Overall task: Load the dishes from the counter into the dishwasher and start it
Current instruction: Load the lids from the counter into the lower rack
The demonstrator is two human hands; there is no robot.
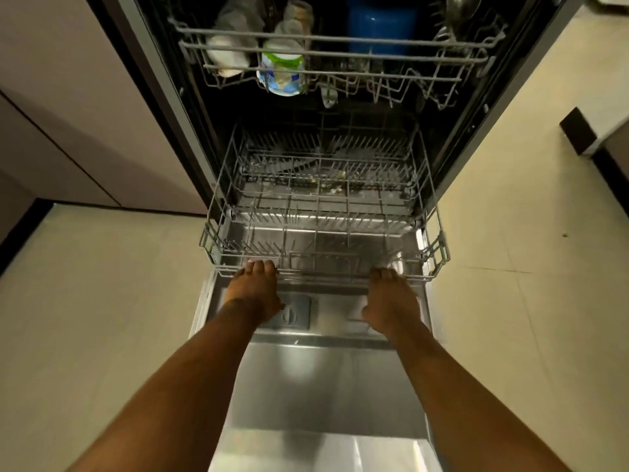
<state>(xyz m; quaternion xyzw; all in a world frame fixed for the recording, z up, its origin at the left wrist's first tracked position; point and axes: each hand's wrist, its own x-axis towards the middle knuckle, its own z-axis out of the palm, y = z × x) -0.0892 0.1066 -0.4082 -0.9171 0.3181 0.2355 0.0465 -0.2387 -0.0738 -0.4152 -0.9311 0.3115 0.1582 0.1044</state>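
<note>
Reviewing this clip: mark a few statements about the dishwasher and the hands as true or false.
1. The left hand and the right hand both grip the front rim of the lower rack. True.
2. The lower rack is packed with plates. False: no plates show in it.
3. A blue container sits in the upper rack. True.
4. The dishwasher door is closed. False: it is folded down open beneath the arms.
</note>
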